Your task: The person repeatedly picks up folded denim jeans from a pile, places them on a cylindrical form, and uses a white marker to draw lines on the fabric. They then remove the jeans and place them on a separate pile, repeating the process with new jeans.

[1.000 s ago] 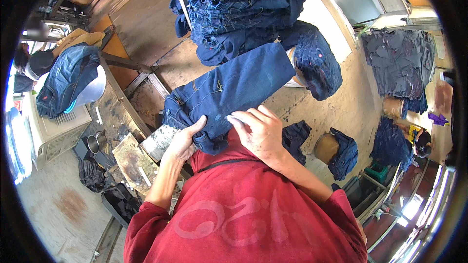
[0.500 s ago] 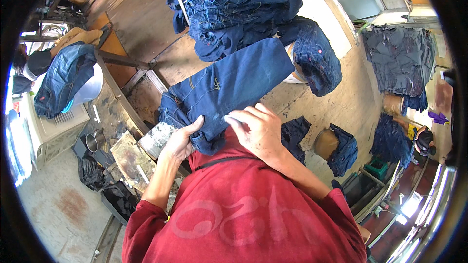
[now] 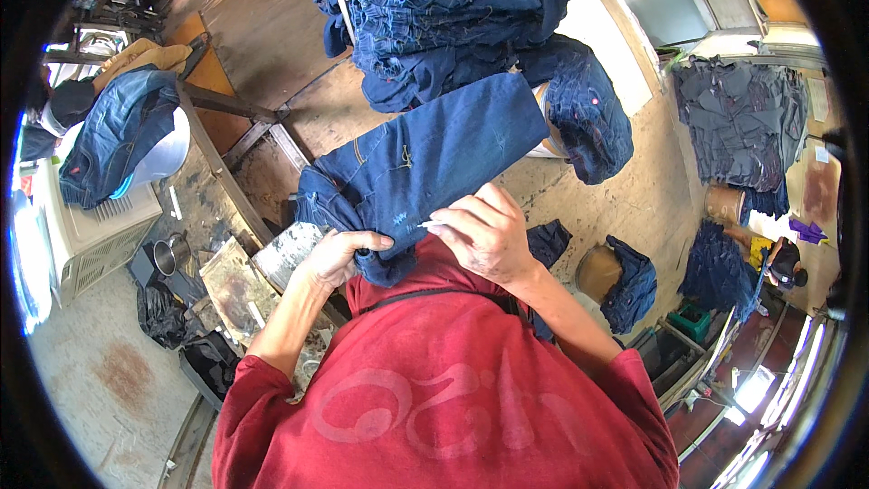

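A pair of dark blue jeans (image 3: 434, 149) is stretched in front of me, one leg reaching away to the upper right. My left hand (image 3: 337, 255) grips the bunched near-left part, its thumb lying on top of the denim. Close by, my right hand (image 3: 484, 234) pinches a small whitish piece (image 3: 429, 225) over the near edge of the leg; its kind is too small to make out. Pale scuff marks (image 3: 405, 218) show on the denim between my hands. Whether the whitish tip touches the cloth, I cannot tell.
A tall stack of folded jeans (image 3: 457, 0) stands beyond. More jeans hang over a round stand (image 3: 588, 113) to its right. At left, jeans (image 3: 122, 131) drape over a pale tub, beside a metal cup (image 3: 170, 255). Dark grey garments (image 3: 742, 118) are piled far right.
My right hand has moved slightly right and down, bringing the whitish piece into clearer view. More pale marks show on the denim. My left thumb lies flatter across the cloth.
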The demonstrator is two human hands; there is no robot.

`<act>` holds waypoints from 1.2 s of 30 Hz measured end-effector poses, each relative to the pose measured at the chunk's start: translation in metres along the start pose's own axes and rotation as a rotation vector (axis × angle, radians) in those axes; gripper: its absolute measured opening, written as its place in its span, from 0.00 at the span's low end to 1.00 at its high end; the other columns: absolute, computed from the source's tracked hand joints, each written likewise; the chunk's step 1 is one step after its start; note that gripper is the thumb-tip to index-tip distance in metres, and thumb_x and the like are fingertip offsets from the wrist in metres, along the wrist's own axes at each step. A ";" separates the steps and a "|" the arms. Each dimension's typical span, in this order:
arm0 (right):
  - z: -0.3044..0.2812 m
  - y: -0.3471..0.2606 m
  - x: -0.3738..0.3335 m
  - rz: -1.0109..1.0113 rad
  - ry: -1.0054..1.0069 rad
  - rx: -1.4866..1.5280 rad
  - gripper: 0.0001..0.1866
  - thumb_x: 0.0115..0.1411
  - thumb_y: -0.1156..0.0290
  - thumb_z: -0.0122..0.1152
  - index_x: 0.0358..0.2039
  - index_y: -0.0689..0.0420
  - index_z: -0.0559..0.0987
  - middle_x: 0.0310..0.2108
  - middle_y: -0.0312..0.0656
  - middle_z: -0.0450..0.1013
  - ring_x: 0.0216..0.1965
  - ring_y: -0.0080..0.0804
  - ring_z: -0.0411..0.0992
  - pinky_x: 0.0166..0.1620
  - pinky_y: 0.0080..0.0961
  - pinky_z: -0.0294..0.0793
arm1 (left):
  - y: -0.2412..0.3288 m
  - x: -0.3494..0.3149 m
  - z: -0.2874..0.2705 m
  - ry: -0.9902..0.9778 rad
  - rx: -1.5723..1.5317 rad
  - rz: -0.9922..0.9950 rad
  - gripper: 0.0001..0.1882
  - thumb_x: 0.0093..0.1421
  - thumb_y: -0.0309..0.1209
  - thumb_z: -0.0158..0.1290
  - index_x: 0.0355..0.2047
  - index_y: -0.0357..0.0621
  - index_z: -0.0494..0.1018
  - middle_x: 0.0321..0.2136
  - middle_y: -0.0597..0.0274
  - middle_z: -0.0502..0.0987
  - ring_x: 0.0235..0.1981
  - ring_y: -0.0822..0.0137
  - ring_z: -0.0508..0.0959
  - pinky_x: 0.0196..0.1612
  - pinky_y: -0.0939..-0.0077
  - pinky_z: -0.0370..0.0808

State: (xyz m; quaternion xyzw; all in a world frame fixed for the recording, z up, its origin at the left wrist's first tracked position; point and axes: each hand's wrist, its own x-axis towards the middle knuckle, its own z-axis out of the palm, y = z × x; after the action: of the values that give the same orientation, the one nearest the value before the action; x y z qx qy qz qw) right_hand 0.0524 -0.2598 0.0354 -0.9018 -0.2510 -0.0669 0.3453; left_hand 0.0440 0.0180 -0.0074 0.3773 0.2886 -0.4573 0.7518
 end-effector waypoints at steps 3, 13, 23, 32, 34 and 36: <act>0.002 -0.001 0.002 -0.035 0.021 -0.166 0.07 0.59 0.61 0.78 0.35 0.45 0.88 0.32 0.26 0.78 0.35 0.32 0.72 0.39 0.33 0.71 | -0.003 0.004 -0.007 0.034 0.006 -0.014 0.15 0.59 0.19 0.64 0.48 0.33 0.85 0.42 0.53 0.89 0.43 0.60 0.89 0.53 0.61 0.87; 0.004 0.014 0.011 -0.153 0.059 -0.112 0.09 0.57 0.60 0.80 0.38 0.42 0.90 0.34 0.23 0.78 0.37 0.29 0.72 0.41 0.32 0.68 | -0.013 0.019 -0.027 0.003 -0.090 -0.015 0.12 0.58 0.21 0.62 0.42 0.32 0.87 0.40 0.50 0.89 0.41 0.59 0.89 0.52 0.61 0.87; -0.001 0.030 0.019 -0.291 -0.012 -0.149 0.09 0.56 0.59 0.79 0.38 0.38 0.90 0.36 0.21 0.78 0.39 0.26 0.72 0.43 0.30 0.68 | -0.007 0.021 -0.020 -0.069 -0.163 -0.023 0.13 0.59 0.20 0.61 0.44 0.29 0.86 0.42 0.47 0.89 0.41 0.57 0.90 0.52 0.59 0.88; -0.004 0.025 0.031 -0.319 -0.059 -0.172 0.11 0.55 0.59 0.80 0.38 0.39 0.90 0.36 0.20 0.78 0.38 0.25 0.71 0.42 0.29 0.66 | -0.009 0.020 -0.013 -0.091 -0.180 0.039 0.19 0.59 0.19 0.61 0.51 0.26 0.83 0.45 0.46 0.89 0.44 0.56 0.90 0.54 0.59 0.88; -0.005 0.024 0.034 -0.299 -0.008 -0.126 0.10 0.55 0.58 0.80 0.38 0.39 0.89 0.36 0.20 0.78 0.38 0.24 0.71 0.42 0.29 0.65 | -0.009 0.020 -0.015 -0.083 -0.179 0.044 0.19 0.59 0.19 0.61 0.51 0.25 0.83 0.45 0.46 0.89 0.44 0.56 0.90 0.54 0.59 0.88; -0.005 0.022 0.036 -0.341 -0.074 -0.134 0.09 0.55 0.59 0.80 0.37 0.39 0.89 0.36 0.20 0.77 0.37 0.25 0.71 0.42 0.30 0.65 | -0.010 0.021 -0.018 -0.129 -0.194 0.041 0.19 0.59 0.19 0.61 0.51 0.25 0.83 0.45 0.45 0.89 0.45 0.56 0.90 0.55 0.59 0.88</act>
State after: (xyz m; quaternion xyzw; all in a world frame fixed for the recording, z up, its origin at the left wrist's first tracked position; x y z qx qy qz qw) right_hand 0.0953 -0.2627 0.0371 -0.8689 -0.4078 -0.1079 0.2588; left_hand 0.0419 0.0198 -0.0368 0.2782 0.2748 -0.4351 0.8110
